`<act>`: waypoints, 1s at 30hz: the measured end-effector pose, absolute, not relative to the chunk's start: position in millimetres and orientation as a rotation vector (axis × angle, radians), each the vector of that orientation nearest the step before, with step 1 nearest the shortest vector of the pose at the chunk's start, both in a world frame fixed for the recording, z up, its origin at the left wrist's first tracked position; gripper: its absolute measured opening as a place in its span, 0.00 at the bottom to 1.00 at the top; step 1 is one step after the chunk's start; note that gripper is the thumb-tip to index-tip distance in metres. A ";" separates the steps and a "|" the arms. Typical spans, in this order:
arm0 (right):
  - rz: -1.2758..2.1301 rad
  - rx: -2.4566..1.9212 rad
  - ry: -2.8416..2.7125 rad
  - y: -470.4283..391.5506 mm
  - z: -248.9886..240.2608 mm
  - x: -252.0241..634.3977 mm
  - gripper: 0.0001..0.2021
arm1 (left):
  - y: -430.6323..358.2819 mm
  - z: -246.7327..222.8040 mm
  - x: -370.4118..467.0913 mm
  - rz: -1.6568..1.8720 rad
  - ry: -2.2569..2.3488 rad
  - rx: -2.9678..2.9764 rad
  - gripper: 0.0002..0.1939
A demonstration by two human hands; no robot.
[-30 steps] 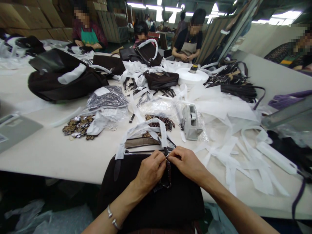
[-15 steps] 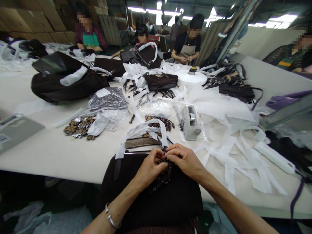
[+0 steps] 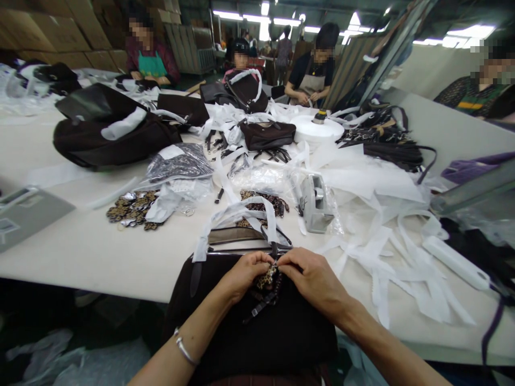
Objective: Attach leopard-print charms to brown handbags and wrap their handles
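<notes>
Leopard-print charm (image 3: 265, 280) hangs against the dark bag (image 3: 265, 346), below its wrapped handle (image 3: 271, 225); left hand (image 3: 245, 276) and right hand (image 3: 311, 273) pinch its top (contact partly hidden). A loosened pinch could drop it.

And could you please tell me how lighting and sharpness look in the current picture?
Head view: ceiling lights glare white; same head view: the front of the dark bag loses detail in near-black; head view again: the leopard-print charm at the left hand looks slightly soft.

Dim bg w/ bright ceiling tubes (image 3: 227, 15), glare upper R, wide-angle stretch nr edges
</notes>
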State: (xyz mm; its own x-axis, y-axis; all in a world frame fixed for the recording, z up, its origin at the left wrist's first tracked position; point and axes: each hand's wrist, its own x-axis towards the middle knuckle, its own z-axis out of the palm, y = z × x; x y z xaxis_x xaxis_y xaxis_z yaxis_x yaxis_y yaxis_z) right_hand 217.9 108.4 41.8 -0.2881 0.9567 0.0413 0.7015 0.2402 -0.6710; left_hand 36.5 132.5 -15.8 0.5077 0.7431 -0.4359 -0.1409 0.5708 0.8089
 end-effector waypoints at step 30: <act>0.413 -1.590 -2.142 106.5 25.4 202.5 0.08 | 140.3 -7.7 32.3 0.610 1.052 1.369 0.09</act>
State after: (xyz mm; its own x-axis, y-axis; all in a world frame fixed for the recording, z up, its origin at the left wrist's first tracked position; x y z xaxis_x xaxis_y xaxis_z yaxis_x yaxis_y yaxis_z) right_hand 202.5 106.5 25.4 -0.2435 0.9553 0.1676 0.8245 0.2949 -0.4830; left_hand 32.3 140.3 -7.7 0.4457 0.8619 -0.2420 0.2182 0.1575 0.9631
